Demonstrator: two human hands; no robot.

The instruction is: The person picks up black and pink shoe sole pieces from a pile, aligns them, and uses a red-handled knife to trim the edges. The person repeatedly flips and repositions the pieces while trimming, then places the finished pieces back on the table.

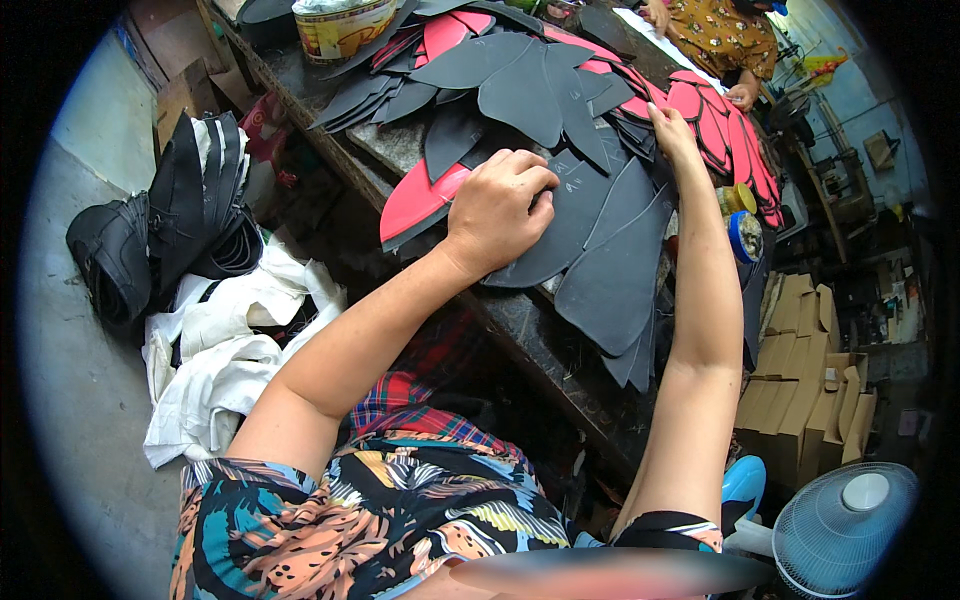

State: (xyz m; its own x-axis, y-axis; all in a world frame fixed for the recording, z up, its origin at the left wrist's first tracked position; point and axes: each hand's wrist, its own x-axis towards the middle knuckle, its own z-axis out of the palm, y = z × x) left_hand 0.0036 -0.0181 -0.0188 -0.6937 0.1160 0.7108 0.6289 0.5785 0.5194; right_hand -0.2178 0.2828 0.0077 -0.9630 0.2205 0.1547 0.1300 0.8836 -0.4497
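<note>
Many flat, curved black cut-out pieces [615, 285] lie overlapping on the dark workbench, some with pale handwritten marks. My left hand [505, 205] rests on them with its fingers curled in; whatever is under the fingertips is hidden. Beside its wrist lies a pink-faced piece [418, 205] with a black underside. My right hand [675, 135] reaches farther over the bench, a finger stretched out by the edge of pink pieces [635, 90]; its other fingers are mostly hidden. More pink pieces [715, 125] are fanned out to the right of it.
A round tub [343, 30] stands at the far left of the bench [530, 335]. Open jars [745, 237] sit by my right forearm. Black bundles [165, 215] and white cloth [235, 335] lie at left. Cartons [795, 375] and a fan [845, 530] stand right. Another person [715, 40] works opposite.
</note>
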